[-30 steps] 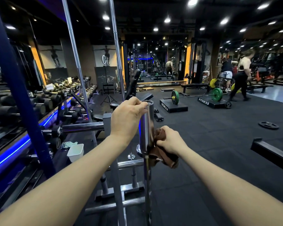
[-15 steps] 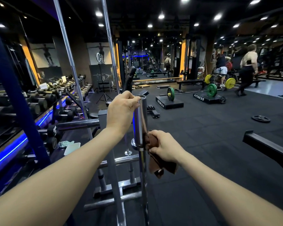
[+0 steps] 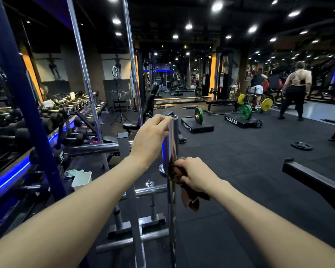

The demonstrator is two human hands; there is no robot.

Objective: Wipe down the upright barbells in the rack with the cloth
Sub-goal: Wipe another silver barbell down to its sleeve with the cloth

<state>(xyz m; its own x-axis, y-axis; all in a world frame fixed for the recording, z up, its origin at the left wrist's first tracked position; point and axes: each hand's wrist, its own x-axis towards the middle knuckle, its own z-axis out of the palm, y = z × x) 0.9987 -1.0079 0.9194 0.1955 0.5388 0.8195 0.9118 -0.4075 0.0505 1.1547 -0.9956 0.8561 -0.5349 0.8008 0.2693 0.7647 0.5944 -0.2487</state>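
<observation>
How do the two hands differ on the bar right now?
The left hand grips the barbell bare at the sleeve's top end; the right hand sits lower, at the collar, pressing the brown cloth against it. Both curl round the same upright bar.

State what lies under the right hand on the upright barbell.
The right hand grips a brown cloth against the barbell, just below its collar. The cloth's tail hangs beneath the hand. The bar surface under the cloth is covered.
</observation>
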